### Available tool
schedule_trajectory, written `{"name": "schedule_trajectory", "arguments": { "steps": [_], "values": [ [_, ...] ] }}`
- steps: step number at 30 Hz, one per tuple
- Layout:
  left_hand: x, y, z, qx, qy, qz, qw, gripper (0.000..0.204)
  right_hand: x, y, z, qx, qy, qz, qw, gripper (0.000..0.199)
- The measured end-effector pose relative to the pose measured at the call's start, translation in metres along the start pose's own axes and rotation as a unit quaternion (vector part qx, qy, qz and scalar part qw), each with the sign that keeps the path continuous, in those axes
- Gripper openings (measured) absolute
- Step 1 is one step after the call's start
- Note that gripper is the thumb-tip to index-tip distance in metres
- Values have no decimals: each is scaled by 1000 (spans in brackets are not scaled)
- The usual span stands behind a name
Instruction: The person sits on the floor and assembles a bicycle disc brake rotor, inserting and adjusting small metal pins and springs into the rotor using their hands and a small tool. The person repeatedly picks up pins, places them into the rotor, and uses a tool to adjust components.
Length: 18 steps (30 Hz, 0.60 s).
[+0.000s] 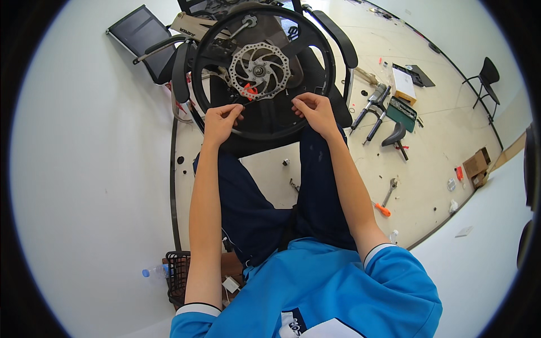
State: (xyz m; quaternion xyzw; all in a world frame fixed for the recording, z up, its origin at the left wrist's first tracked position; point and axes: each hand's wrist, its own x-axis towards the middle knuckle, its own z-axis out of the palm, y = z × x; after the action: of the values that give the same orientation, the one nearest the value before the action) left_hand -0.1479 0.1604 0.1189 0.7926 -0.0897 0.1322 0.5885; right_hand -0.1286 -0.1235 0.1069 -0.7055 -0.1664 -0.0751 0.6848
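Note:
A black wheel lies across the black armchair before my knees. At its hub is a silver disc brake rotor with holes round its edge. A small orange-red piece shows at the rotor's lower left. Above the wheel's near left part, my left hand is closed in a pinch; a thin dark piece shows at its fingertips, too small to name. Over the near right part, the thumb and fingers of my right hand are also pinched together; whatever they hold is hidden.
On the floor to the right lie a bicycle fork, a saddle, a green tool case, an adjustable wrench and an orange-handled tool. A black basket stands at lower left. Another chair is behind.

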Motion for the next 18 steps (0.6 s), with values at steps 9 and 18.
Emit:
{"name": "schedule_trajectory", "arguments": {
  "steps": [9, 18],
  "values": [
    [-1, 3, 0, -21, 11, 16, 1000, 20, 0, 0, 0, -6, -1, 0, 1000, 19],
    [-11, 1, -22, -10, 9, 8, 1000, 21, 0, 0, 1, -2, 0, 1, 1000, 19]
  ]
}}
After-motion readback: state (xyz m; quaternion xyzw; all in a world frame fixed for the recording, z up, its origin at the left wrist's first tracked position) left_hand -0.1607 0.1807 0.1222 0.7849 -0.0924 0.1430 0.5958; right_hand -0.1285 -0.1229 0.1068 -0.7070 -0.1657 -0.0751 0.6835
